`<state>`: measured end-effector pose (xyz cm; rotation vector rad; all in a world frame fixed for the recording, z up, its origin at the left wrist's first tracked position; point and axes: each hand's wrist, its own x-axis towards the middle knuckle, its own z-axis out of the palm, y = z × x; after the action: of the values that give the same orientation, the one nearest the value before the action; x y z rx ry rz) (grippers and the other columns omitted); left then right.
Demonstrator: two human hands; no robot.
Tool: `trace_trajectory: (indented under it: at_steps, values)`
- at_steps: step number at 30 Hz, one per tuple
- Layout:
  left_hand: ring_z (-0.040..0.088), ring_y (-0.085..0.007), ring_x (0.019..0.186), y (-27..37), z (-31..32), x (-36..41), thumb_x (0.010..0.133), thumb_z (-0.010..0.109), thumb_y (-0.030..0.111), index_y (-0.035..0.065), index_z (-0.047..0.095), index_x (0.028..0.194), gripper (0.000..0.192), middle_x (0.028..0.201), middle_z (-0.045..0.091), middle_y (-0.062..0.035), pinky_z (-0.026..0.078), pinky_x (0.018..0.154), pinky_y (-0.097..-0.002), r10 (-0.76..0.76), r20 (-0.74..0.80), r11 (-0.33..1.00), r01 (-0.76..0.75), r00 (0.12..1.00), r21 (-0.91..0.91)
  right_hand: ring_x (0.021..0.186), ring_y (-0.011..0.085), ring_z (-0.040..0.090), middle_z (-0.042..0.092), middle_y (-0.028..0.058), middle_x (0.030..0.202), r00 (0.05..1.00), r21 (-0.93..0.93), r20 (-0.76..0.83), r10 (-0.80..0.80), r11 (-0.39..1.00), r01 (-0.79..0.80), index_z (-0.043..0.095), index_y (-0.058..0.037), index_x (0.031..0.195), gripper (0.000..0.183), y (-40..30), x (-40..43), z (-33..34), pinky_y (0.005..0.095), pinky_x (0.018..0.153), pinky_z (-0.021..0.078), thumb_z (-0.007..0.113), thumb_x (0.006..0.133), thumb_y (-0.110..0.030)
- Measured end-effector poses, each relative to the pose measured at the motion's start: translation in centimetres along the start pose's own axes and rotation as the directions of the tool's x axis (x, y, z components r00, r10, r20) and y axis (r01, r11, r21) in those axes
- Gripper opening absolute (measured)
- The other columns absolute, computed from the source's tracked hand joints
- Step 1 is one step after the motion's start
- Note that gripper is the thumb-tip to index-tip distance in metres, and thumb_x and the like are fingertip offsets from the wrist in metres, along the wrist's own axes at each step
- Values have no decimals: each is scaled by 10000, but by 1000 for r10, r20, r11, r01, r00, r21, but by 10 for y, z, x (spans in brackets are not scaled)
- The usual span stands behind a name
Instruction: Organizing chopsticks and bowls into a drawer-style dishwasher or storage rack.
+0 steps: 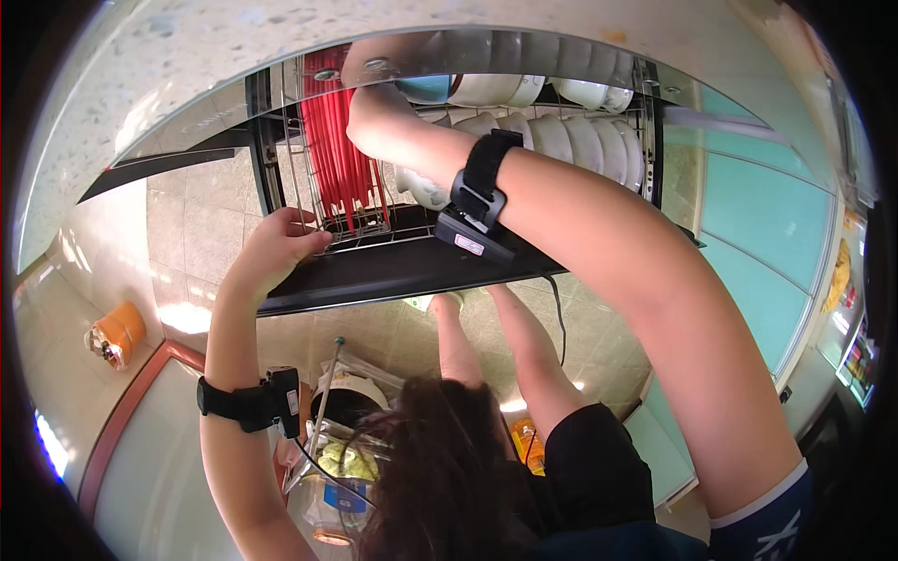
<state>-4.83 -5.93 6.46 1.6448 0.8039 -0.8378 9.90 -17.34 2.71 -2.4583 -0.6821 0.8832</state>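
My left hand [293, 238] is at the front left corner of a wire dish rack [393, 242] in a pulled-out drawer. Its fingers curl around the rack's side wire, and the thumb lies by the front wire. My right hand [375, 119] reaches deep into the drawer beside a bundle of red chopsticks [337, 151]. Its fingers are hidden, so what it holds cannot be seen. White bowls [586, 147] stand in a row on the right. Behind them are more white bowls [494, 89] and a blue dish [424, 89].
A speckled countertop [210, 42] overhangs the drawer. The black drawer front [365, 273] crosses before my legs. Below are an orange bucket [121, 326], a plastic container [340, 501] and a bottle of orange liquid [527, 445]. Teal cabinet doors [761, 231] line the right side.
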Motion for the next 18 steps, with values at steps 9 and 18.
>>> trace_trajectory:
  at_steps: [9,18]
  values:
    - [508,-109,572,-11,2,13,715,574,73,-19,523,765,117,640,551,-51,414,538,-225,58,-20,995,-56,998,83,751,327,565,553,223,789,999,21,41,0,1000,-1,498,70,876,208,-1,1,-3,364,659,445,442,697,-21]
    - [525,-100,600,-11,2,12,697,592,43,-7,532,744,90,665,565,-51,419,553,-221,33,-47,995,-28,998,100,832,268,570,569,185,905,998,-55,37,-54,997,56,541,-5,929,216,-4,-2,-7,320,707,450,408,765,-48]
